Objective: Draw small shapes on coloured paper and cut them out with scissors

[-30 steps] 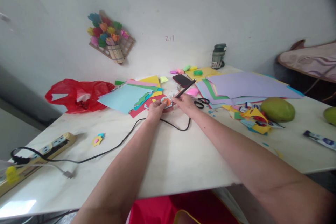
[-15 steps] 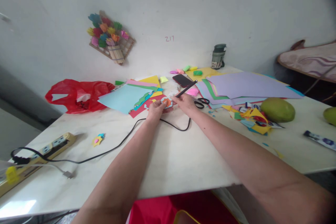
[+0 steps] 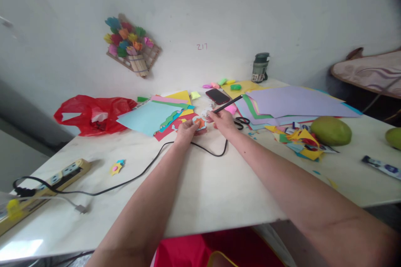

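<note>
My left hand [image 3: 187, 130] pinches a small orange paper cutout [image 3: 200, 124] with pale blue edges, close above the table. Just to the right, the fingers of my right hand [image 3: 221, 119] are closed around a slim black rod-shaped tool [image 3: 230, 103] that slants up and away to the right. Its near end is hidden by my fingers, so its exact kind is unclear. Black-handled scissors [image 3: 242, 123] lie beside my right wrist. Red paper [image 3: 164, 132] with scraps on it sits left of my left hand.
A black cord [image 3: 144, 171] runs from the power strip [image 3: 70, 170] to below my hands. Behind lie a phone [image 3: 217, 96] and coloured sheets [image 3: 297, 102]. At the right are paper scraps [image 3: 302, 144] and a green mango [image 3: 331, 130]; a red bag [image 3: 84, 112] sits left.
My right hand has turned slightly, and the outer end of the black rod has swung to the right. My left hand keeps its place with the cutout.
</note>
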Demonstrator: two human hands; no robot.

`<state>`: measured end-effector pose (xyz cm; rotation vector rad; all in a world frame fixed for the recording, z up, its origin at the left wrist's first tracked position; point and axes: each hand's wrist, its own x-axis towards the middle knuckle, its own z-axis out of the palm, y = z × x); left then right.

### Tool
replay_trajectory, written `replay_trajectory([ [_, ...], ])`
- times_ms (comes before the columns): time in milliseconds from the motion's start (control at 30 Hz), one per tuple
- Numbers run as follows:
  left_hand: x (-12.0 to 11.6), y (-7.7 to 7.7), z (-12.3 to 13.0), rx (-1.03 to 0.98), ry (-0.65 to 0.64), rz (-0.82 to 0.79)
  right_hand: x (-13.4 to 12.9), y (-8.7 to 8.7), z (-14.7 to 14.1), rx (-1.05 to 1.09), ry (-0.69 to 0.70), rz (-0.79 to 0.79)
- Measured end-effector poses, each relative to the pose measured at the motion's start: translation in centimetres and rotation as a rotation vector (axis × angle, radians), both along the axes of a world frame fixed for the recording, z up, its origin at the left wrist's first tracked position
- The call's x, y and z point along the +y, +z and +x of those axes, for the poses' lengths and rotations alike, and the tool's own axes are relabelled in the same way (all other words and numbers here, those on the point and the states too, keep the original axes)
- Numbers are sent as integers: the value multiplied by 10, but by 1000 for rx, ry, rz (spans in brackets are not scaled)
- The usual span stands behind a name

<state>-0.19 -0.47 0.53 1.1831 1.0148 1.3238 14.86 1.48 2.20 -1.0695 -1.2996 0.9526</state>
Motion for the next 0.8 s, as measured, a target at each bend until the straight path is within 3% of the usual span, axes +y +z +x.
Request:
replay_trajectory([
  [233,2,-3,-2,28,-47,-12,-5,5,2,13,61,-45],
  [800,4,-5,-4,139,-23,-14,0,0,-1,-45,43,-34],
])
